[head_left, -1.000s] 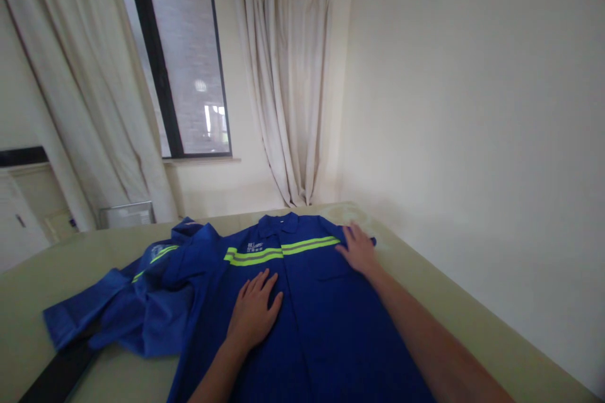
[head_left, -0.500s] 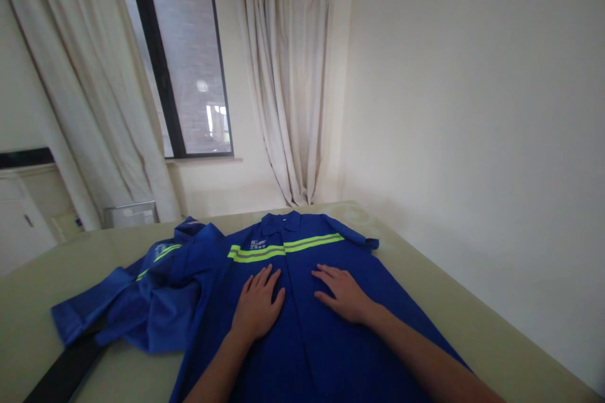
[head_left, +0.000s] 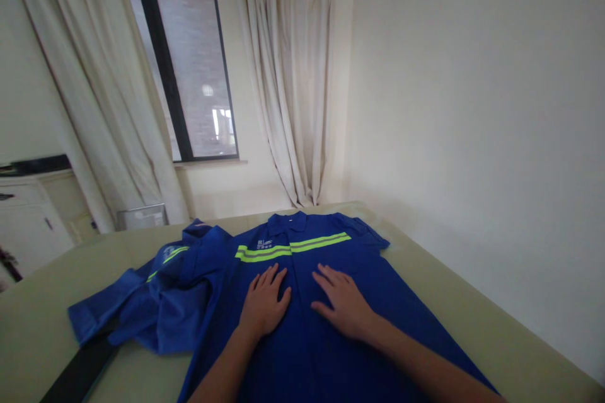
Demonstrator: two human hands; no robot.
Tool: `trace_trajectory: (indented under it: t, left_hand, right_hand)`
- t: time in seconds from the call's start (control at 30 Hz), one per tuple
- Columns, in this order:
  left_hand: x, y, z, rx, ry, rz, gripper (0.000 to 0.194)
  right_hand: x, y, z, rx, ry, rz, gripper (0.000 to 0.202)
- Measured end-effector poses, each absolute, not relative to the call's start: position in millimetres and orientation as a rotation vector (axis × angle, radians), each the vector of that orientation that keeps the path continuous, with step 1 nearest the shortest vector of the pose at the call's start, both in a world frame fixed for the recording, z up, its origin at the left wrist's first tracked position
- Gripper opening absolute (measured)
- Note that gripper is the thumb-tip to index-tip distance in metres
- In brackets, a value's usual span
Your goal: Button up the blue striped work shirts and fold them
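A blue work shirt (head_left: 302, 340) lies front up and spread out, its collar toward the window and a yellow-green reflective band across the chest. My left hand (head_left: 265, 302) rests flat on it just below the band, left of the front closure, fingers apart. On the other side of the closure, my right hand (head_left: 344, 302) lies on the cloth with spread fingers. Neither hand grips anything. A second blue garment (head_left: 174, 302), crumpled and with similar bands, lies to the left, against the shirt's side.
Both garments are on a pale green covered surface (head_left: 137, 378). A black flat item (head_left: 80, 371) sticks out under the crumpled garment. Behind are a window (head_left: 193, 69), curtains (head_left: 293, 75) and a white cabinet (head_left: 33, 214); a wall (head_left: 472, 107) runs along the right.
The view has turned slightly left, so the scene appears shifted right. The shirt's right-hand sleeve looks more spread out. Both hands remain flat on the shirt.
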State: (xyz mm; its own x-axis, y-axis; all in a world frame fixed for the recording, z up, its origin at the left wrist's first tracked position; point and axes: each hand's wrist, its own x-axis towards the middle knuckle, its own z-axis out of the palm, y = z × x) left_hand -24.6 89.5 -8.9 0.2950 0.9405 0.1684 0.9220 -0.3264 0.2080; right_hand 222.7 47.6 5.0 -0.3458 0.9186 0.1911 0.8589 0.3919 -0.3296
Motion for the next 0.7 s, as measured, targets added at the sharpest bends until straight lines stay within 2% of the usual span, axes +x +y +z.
trace_trajectory:
  t: [0.17, 0.43, 0.7]
  left_hand:
    - [-25.1, 101.7, -3.0, 2.503, 1.814, 0.469, 0.051]
    - [-16.9, 99.1, 17.8, 2.539, 1.822, 0.496, 0.036]
    - [21.7, 10.3, -4.4, 2.49, 1.789, 0.309, 0.05]
  right_hand:
    - [183.8, -6.7, -4.4, -1.403, -2.385, 0.431, 0.072]
    - [179.1, 39.4, -2.4, -1.483, -2.356, 0.33, 0.063]
    - [179.9, 79.0, -3.9, -1.498, -2.278, 0.226, 0.06]
